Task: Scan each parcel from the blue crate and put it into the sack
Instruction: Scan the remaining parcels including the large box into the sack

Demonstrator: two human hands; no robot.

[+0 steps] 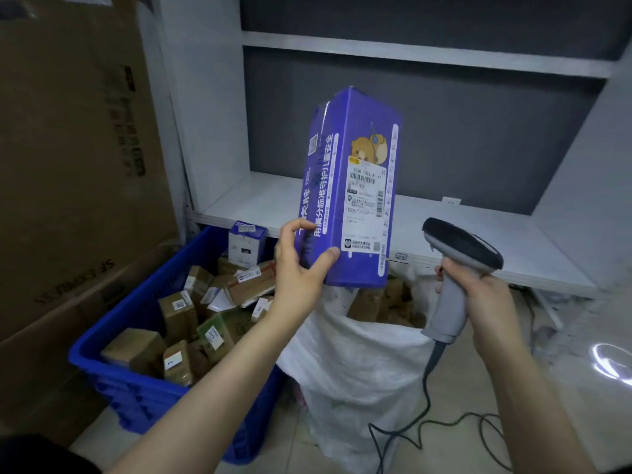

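Observation:
My left hand (299,265) grips the lower end of a tall purple parcel (352,186), held upright above the sack with its white shipping label facing me. To its right, my right hand (478,302) holds a grey handheld scanner (458,265) by the handle, its dark head tilted toward the parcel's label. The white sack (355,357) stands open below, with brown boxes inside. At the left, the blue crate (143,388) holds several small cardboard parcels and one purple-and-white box (247,242) at its far end.
White shelving (427,230) runs behind the sack and crate. Large cardboard boxes (75,165) stand against the left wall beside the crate. The scanner's black cable (427,425) trails across the tiled floor to the right of the sack.

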